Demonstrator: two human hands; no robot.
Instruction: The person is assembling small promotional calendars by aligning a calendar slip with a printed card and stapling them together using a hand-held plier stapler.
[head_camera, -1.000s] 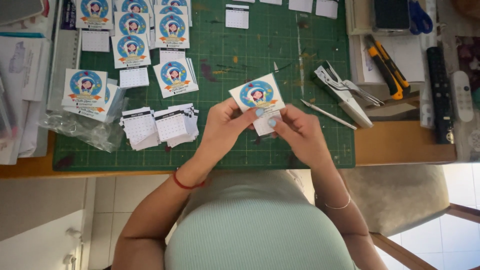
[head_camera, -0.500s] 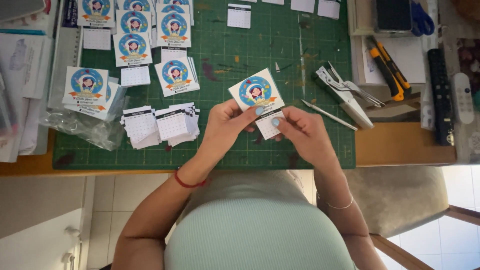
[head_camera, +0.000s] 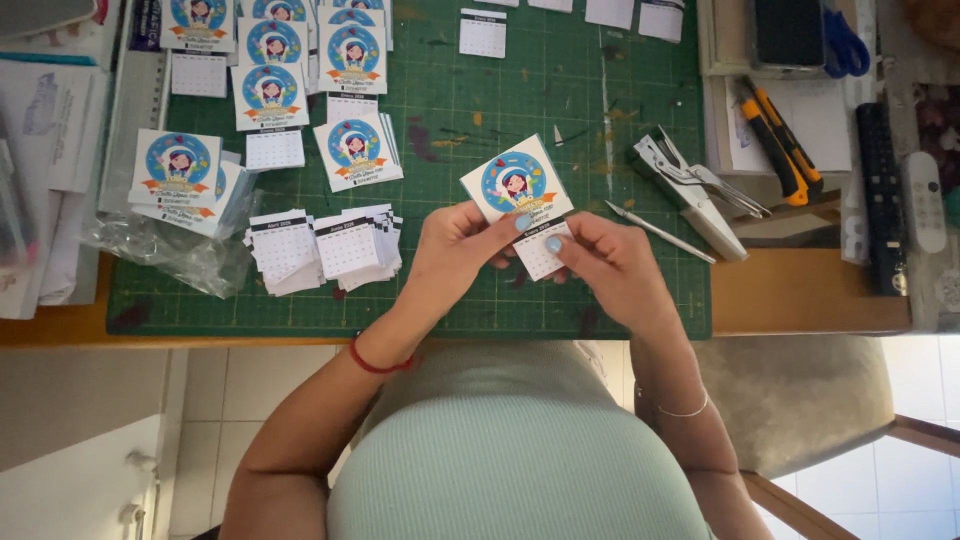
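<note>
Two hands pinch one square cartoon card above a green cutting mat (head_camera: 560, 110).
Left hand (head_camera: 455, 250) grips the card (head_camera: 515, 185); right hand (head_camera: 610, 265) grips its small white calendar pad (head_camera: 540, 255).

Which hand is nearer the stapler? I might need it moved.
Right. The right hand lies just left of the stapler; the left hand is farther left.
</note>
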